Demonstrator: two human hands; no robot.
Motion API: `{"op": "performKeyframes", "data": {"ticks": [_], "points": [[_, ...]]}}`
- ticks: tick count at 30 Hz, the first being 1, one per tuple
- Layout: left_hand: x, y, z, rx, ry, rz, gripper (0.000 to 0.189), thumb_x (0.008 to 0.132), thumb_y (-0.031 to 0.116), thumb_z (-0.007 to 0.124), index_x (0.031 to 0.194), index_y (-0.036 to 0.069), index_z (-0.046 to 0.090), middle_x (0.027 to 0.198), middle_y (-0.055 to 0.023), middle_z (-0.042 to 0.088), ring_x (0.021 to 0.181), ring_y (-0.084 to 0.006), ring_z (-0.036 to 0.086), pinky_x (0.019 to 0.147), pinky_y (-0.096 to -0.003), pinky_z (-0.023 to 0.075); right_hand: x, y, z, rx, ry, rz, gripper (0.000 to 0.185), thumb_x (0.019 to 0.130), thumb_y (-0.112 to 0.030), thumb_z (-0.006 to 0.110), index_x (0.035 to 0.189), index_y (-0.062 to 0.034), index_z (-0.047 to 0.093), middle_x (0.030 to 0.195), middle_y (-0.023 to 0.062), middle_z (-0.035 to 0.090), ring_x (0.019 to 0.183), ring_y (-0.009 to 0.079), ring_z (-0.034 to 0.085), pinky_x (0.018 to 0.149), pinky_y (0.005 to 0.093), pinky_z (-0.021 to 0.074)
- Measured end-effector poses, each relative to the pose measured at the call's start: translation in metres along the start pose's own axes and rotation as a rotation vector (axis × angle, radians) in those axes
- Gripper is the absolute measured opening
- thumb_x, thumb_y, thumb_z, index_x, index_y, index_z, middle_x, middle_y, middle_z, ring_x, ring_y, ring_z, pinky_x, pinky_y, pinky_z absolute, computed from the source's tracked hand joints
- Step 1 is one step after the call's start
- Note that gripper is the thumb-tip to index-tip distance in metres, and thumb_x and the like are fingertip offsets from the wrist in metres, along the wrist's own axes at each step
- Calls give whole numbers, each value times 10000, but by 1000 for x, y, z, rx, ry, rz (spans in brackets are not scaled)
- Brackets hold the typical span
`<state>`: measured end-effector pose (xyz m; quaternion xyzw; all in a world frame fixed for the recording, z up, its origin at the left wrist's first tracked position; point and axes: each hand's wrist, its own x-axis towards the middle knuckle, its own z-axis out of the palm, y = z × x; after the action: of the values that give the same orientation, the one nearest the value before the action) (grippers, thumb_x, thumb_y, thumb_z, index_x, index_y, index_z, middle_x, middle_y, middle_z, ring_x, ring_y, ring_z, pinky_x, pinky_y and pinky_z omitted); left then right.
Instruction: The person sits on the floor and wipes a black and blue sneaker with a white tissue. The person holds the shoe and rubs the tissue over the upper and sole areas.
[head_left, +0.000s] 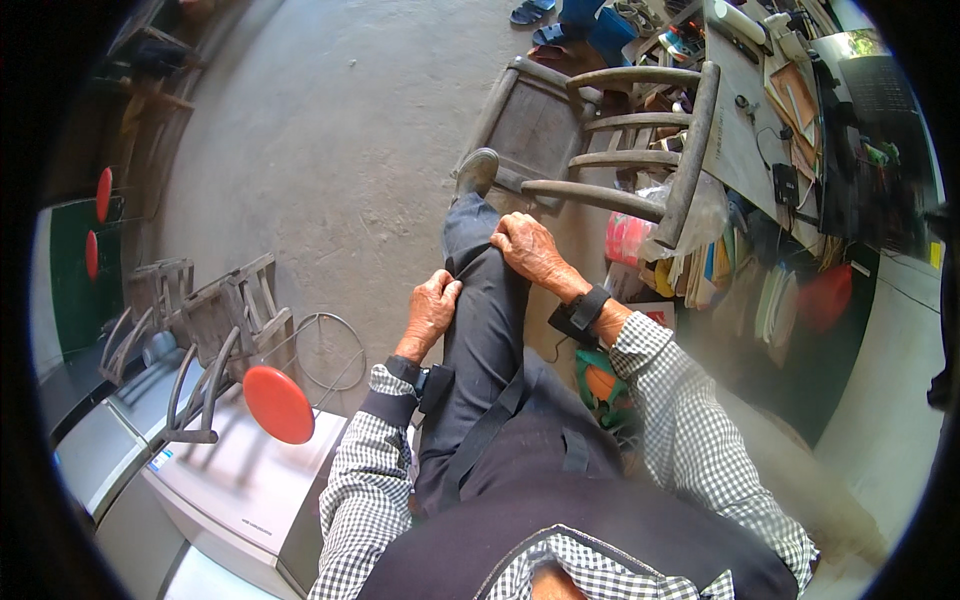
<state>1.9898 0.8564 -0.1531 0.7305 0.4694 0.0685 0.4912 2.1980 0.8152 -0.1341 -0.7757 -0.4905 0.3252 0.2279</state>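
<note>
Both hands are at the raised leg of my dark trousers (484, 322), around the knee and shin. My left hand (433, 306) pinches the cloth at the leg's left side between thumb and fingers. On the other side, my right hand (527, 246) grips a fold of the same cloth a little farther down the leg. A shoe (476, 174) is on that foot, by the edge of the wooden chair's seat (536, 124). Dark bands with small devices circle both wrists. The other leg is largely hidden under the dark apron (585, 517).
The chair's curved wooden back (697, 150) reaches toward a cluttered desk (739, 120) at right. A red round stool (279, 405) and wooden chairs (217, 315) stand left, by a white appliance (247, 465). Slippers (551, 34) lie on the concrete floor (322, 135). A plastic bag (694, 214) hangs near the desk.
</note>
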Motion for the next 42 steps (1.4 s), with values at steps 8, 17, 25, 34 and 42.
{"op": "performKeyframes", "data": {"ticks": [8, 17, 25, 34, 42], "points": [[0, -1, -6, -172, -208, -23, 210, 883, 201, 612, 868, -4, 572, 728, -110, 599, 670, -192, 566, 620, -332, 467, -66, -17, -16, -183, -28, -711, 393, 836, -232, 607, 1161, -18, 554, 1233, 142, 546, 1251, 270, 451, 1066, 459, 318], [9, 18, -11, -32, -125, 40, 161, 880, 148, 604, 890, -12, 591, 724, -132, 614, 653, -185, 574, 618, -334, 477, -119, -27, -19, -88, -178, -676, 602, 820, -226, 635, 1327, 33, 439, 1408, 190, 414, 1355, 286, 348, 1121, 430, 263], [2, 74, -22, -167, -98, 94, 151, 826, 130, 667, 829, 14, 570, 664, -94, 604, 605, -151, 573, 576, -309, 472, -131, -27, -27, -21, -189, -708, 651, 755, -181, 667, 1325, 30, 433, 1402, 195, 416, 1347, 307, 353, 1105, 436, 292], [31, 77, -27, -28, -249, 44, 133, 770, 88, 634, 769, 28, 515, 660, -12, 517, 602, -80, 474, 543, -254, 421, -127, -29, -34, 1, -155, -712, 608, 748, -118, 627, 1306, 38, 446, 1390, 203, 424, 1340, 321, 360, 1101, 443, 297], [47, 65, -32, -400, -396, -157, 87, 794, 65, 587, 851, 74, 523, 744, 39, 511, 657, -60, 477, 573, -224, 415, -124, -29, -32, 16, -156, -709, 606, 759, -110, 617, 1318, 35, 431, 1411, 198, 402, 1347, 315, 353, 1105, 440, 292]]}}
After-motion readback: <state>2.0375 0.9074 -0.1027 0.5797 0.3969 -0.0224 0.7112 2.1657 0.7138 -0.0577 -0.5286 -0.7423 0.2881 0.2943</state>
